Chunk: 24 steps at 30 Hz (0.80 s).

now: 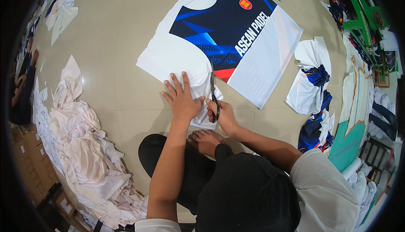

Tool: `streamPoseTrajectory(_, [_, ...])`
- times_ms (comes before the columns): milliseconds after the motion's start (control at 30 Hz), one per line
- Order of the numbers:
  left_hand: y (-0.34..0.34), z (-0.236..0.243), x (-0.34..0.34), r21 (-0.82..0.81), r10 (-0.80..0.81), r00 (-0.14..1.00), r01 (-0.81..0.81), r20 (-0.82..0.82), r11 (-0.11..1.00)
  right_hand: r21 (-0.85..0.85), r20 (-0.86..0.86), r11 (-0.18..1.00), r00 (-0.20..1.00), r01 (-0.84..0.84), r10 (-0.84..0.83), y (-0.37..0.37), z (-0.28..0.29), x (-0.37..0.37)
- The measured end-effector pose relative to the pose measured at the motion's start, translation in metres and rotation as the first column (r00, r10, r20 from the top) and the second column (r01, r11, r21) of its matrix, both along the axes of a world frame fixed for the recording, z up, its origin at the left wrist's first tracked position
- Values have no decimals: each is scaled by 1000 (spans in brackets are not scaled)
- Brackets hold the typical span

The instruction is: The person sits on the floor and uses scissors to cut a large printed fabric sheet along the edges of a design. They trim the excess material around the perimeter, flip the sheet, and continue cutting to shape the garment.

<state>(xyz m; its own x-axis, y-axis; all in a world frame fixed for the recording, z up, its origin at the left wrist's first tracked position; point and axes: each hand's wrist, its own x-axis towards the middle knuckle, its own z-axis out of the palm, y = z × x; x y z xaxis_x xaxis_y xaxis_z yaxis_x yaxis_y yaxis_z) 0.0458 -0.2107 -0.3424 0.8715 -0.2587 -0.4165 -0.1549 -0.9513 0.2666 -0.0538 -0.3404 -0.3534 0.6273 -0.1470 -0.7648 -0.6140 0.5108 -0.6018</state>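
A printed sheet of fabric lies flat on the tiled floor, with a navy, blue and red jersey pattern and a white margin. My right hand grips black-handled scissors, whose blades sit at the edge between the white margin and the printed part. Pressed on the white fabric just left of the scissors is my left hand, its fingers spread. A white flap of cloth hangs down beneath my hands, near my bare foot.
A large heap of pale cloth covers the floor on the left. Bunched white and navy fabric pieces lie to the right. Green metal racking stands far right, cardboard boxes far left. Another person's arm shows at the left edge.
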Motion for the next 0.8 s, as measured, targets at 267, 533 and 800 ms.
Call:
streamPoseTrajectory(267, [-1, 0, 0, 5, 5, 1000, -5, -7, 1000, -16, -1, 1000, 1000, 9, -9, 1, -3, 3])
streamPoseTrajectory(533, [-1, 0, 0, 8, 7, 1000, -7, -14, 1000, -4, -11, 1000, 1000, 19, -19, 1, 0, 5])
streamPoseTrajectory(800, [-1, 0, 0, 17, 7, 1000, -7, -15, 1000, -21, -24, 999, 999, 29, -29, 0, 1, 4])
